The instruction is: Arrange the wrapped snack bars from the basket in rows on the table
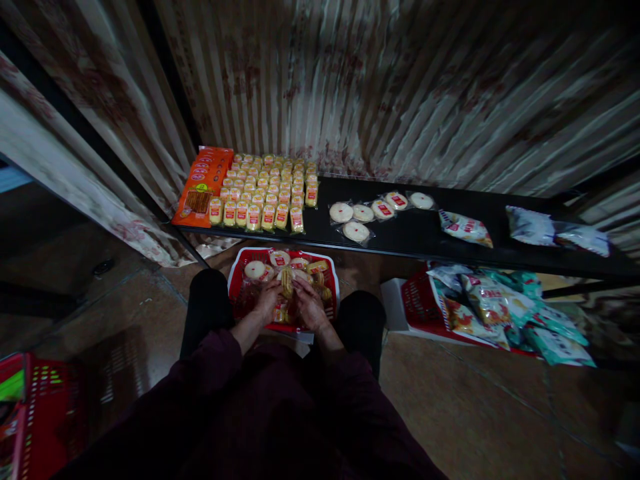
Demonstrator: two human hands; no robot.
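Note:
Between my two hands is a small wrapped yellow cake (287, 283), held above a red basket with a white rim (334, 273). My left hand (269, 299) closes on its left side, and my right hand (307, 301) on its right side. Inside the basket lie round white wrapped pastries (255, 269) and more wrapped yellow cakes (318, 267). My hands hide part of the basket's contents.
A black shelf (400, 239) ahead bears an orange packet (206, 187), rows of wrapped yellow cakes (265, 190), round pastries (341, 212) and snack bags (465, 228). Another red basket (419, 299) with bags is at right; a further one (55, 400) is at lower left.

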